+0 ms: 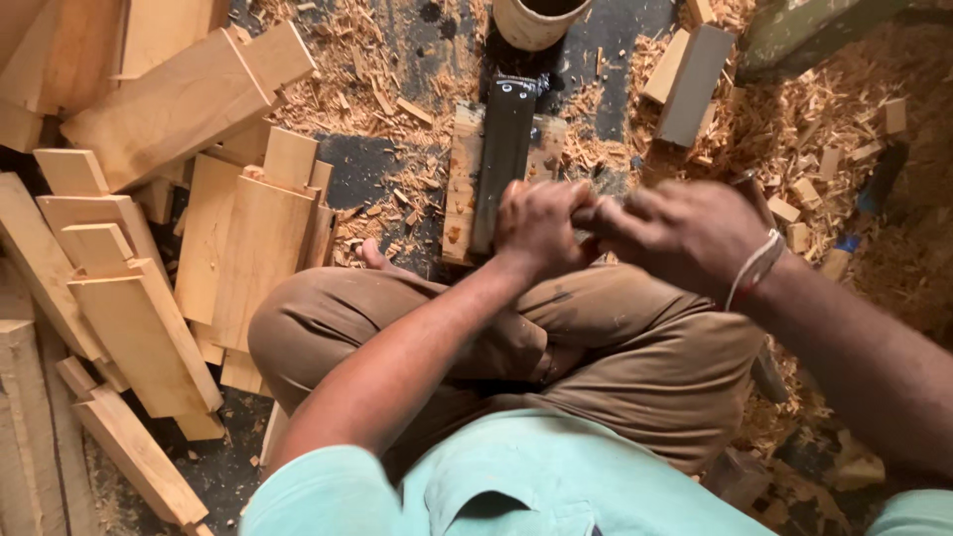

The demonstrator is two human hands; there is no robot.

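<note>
Head view, looking down on a person sitting cross-legged on the floor [596, 40]. The left hand [538, 224] and the right hand [685, 233] are meeting above the knees, both curled into closed grips; whatever they are clasping between them is hidden by the fingers and blurred, so the held thing cannot be identified. A white band [754, 268] is circling the right wrist. Just beyond the left hand, a long dark metal tool with a bolted far end [504, 149] is lying on a pale wooden block [463, 179]; its near end is covered by the left knuckles, and contact with the hand cannot be judged. A stack of flat pale wooden boards [248, 238] is spreading across the left, several running out of frame. Wood shavings [794, 129] are littering the far and right floor. A round pale container [531, 20] is being cut off by the far edge. A short grey-brown wooden offcut [692, 74] is lying far right of centre. Brown trousers [615, 357] and a light green shirt [496, 486] are filling the near foreground.
</note>
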